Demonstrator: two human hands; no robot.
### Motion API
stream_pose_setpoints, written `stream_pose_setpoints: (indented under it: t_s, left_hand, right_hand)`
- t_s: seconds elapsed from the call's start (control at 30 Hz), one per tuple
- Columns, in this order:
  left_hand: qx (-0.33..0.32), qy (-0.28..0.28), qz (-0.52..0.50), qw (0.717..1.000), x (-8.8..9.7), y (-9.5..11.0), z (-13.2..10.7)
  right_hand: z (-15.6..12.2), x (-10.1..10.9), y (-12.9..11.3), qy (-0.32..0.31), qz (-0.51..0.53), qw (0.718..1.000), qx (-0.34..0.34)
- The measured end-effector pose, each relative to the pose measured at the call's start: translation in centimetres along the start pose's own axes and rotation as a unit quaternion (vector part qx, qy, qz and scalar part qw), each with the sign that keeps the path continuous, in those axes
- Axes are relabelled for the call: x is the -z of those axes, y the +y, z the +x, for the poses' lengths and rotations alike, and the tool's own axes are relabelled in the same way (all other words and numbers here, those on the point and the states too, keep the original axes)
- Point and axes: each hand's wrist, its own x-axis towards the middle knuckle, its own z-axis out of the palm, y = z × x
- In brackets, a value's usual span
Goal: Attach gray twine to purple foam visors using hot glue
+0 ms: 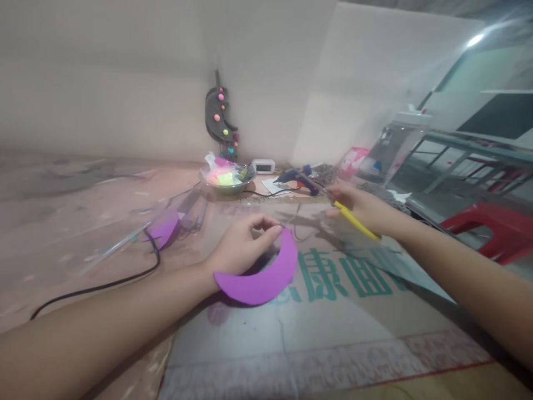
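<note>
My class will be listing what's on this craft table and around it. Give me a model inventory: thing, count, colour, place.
Crescent cutout: 1, purple, at left hand
Scissors: 1, yellow handles, in right hand
Printed sheet: 1, greyish with green characters, beneath hands
Purple piece: 1, purple, left of sheet
Cable: 1, black, left
Bowl: 1, filled, silvery, near wall
Decorated crescent: 1, grey with coloured balls, against wall
Digital display: 1, white, right of bowl
Probable glue gun: 1, dark blue, behind sheet
Container: 1, clear, back right
Stool: 1, red, far right
Lamp: 1, white, upper right
Left hand: 1, bare, centre
Right hand: 1, bare, right of centre
</note>
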Motion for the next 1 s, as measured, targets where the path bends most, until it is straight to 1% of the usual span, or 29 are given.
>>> stream_pose_setpoints:
  t_s: [0.07, 0.1, 0.13, 0.2, 0.27, 0.33, 0.43, 0.5, 0.53, 0.57, 0.6, 0.63, 0.67, 0.73, 0.77, 0.8, 0.87, 1.0]
  left_hand:
    - [0.015, 0.001, -0.018, 1.000, 0.0, -0.2, 0.2]
    - [0.021, 0.003, -0.024, 0.999, 0.0, -0.3, 0.3]
    - [0.026, 0.005, -0.033, 0.999, 0.0, -0.4, 0.3]
    - [0.033, 0.001, -0.055, 0.998, -0.1, -0.6, 0.5]
    - [0.035, -0.007, -0.072, 0.997, -0.2, -0.9, 0.5]
    - [0.036, -0.012, -0.076, 0.996, -0.3, -1.1, 0.6]
    - [0.032, -0.015, -0.075, 0.997, -0.3, -1.3, 0.6]
    - [0.029, -0.019, -0.069, 0.997, -0.3, -1.2, 0.6]
    - [0.028, -0.021, -0.066, 0.997, -0.2, -1.2, 0.6]
    - [0.029, -0.026, -0.063, 0.997, -0.2, -1.1, 0.6]
    - [0.029, -0.031, -0.062, 0.997, -0.2, -1.0, 0.6]
    - [0.029, -0.036, -0.062, 0.997, -0.2, -0.9, 0.6]
    - [0.027, -0.042, -0.061, 0.997, -0.2, -0.8, 0.6]
    - [0.019, -0.052, -0.056, 0.997, -0.3, -0.6, 0.5]
    - [0.016, -0.054, -0.054, 0.997, -0.3, -0.6, 0.5]
    - [0.015, -0.053, -0.055, 0.997, -0.2, -0.5, 0.5]
    - [0.019, -0.037, -0.060, 0.997, -0.1, -0.6, 0.6]
    - [0.021, 0.019, -0.047, 0.998, 0.1, -0.8, 1.0]
  right_hand:
    - [0.4, -0.2, 1.4, -0.007, -0.037, 0.998, -0.043]
    - [0.5, -0.3, 2.1, -0.021, -0.055, 0.996, -0.062]
    - [0.5, -0.3, 2.7, -0.034, -0.072, 0.994, -0.075]
    - [0.6, -0.3, 3.7, -0.051, -0.104, 0.990, -0.077]
    - [0.8, -0.2, 4.3, -0.060, -0.121, 0.990, -0.046]
    - [1.0, -0.1, 4.7, -0.071, -0.124, 0.990, 0.006]
    - [1.2, -0.2, 4.7, -0.072, -0.148, 0.984, 0.062]
    - [1.0, -0.5, 3.6, -0.042, -0.168, 0.982, 0.076]
    - [0.7, -0.8, 2.6, -0.019, -0.165, 0.983, 0.081]
    - [0.3, -1.0, 1.4, 0.002, -0.146, 0.985, 0.090]
    - [-0.3, -1.4, 0.0, 0.022, -0.098, 0.990, 0.095]
    - [-0.9, -1.8, -1.6, 0.022, -0.045, 0.994, 0.102]
    - [-1.6, -2.3, -3.1, 0.003, -0.005, 0.994, 0.111]
    - [-3.0, -3.5, -5.8, -0.029, 0.033, 0.989, 0.140]
    - [-3.6, -4.1, -6.7, -0.042, 0.055, 0.986, 0.149]
    - [-4.1, -4.7, -7.4, -0.044, 0.084, 0.985, 0.146]
    - [-4.9, -5.6, -7.8, -0.040, 0.116, 0.985, 0.123]
    - [-4.9, -6.3, -6.9, -0.048, 0.153, 0.984, 0.075]
